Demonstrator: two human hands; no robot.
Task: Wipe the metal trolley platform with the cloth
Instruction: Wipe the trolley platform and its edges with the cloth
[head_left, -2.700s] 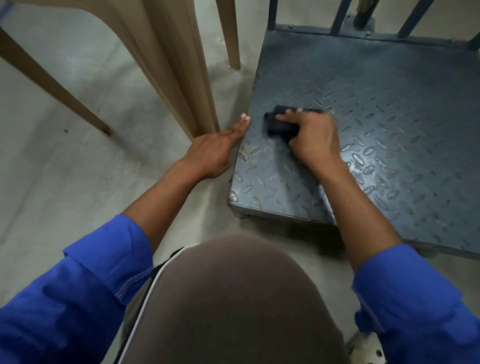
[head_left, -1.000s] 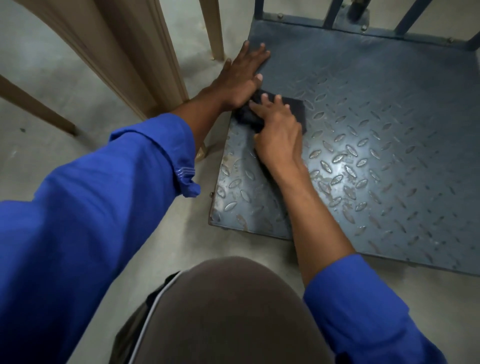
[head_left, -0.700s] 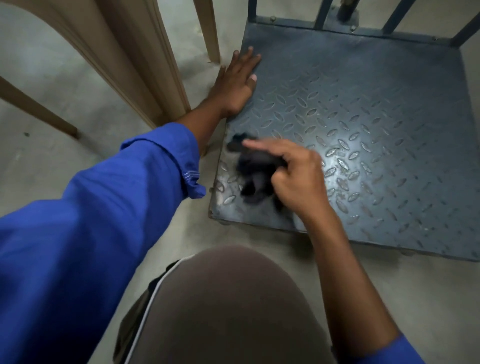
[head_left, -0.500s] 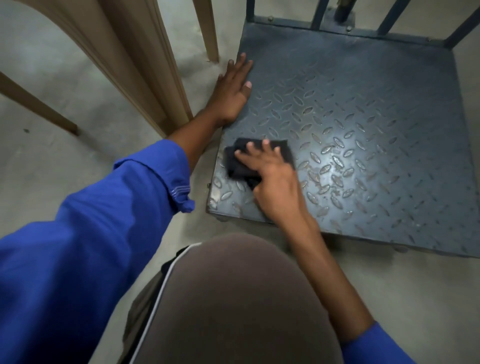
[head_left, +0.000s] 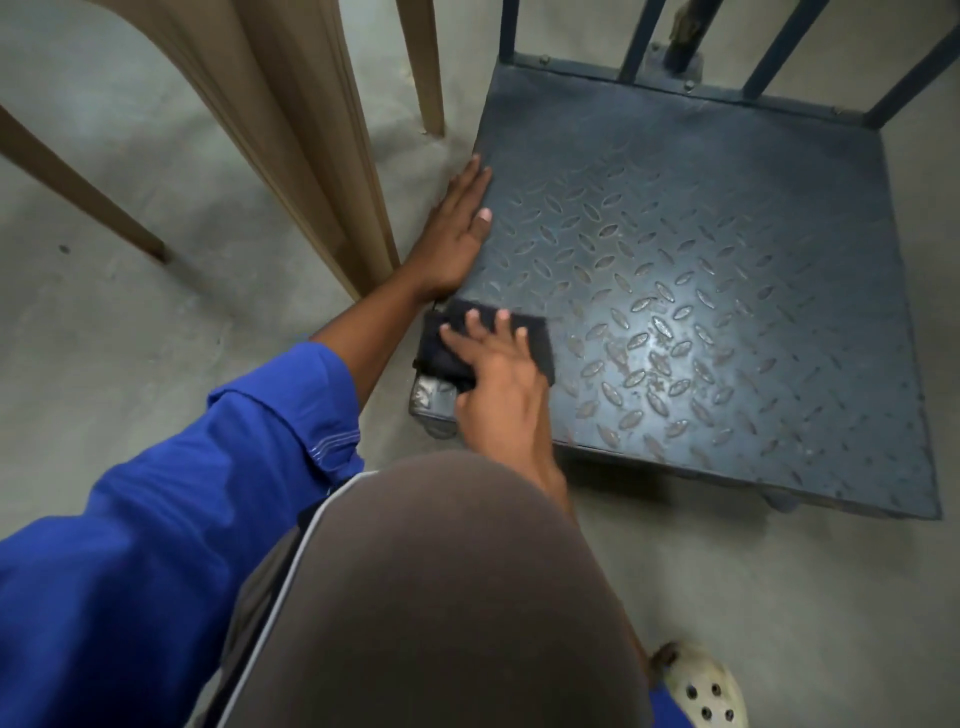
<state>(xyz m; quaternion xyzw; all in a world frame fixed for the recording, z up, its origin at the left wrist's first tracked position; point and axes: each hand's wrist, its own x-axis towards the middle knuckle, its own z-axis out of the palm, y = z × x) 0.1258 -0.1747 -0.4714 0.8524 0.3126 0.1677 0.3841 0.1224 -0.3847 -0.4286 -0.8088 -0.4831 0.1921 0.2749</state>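
Dark cloth (head_left: 524, 338) lying crosswise at platform (head_left: 727, 260) lower-left corner, overhanging the left edge. Right hand (head_left: 498, 384) fingers (head_left: 475, 325) spread flat on it; left hand (head_left: 457, 228) flat, fingers together, along the left edge. Bare plate open toward frame right.

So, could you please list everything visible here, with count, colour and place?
trolley platform: one, dark blue-grey tread plate, right half of view
trolley rails: several, dark blue, along the platform's far edge
cloth: one, dark, near-left corner of platform
furniture legs: several, tan, left of trolley
floor: grey concrete
shoe: one, off-white with holes, bottom right
left hand: flat, on platform's left edge
right hand: pressing flat on cloth
sleeve: blue, left arm
knee: brown trousers, bottom centre
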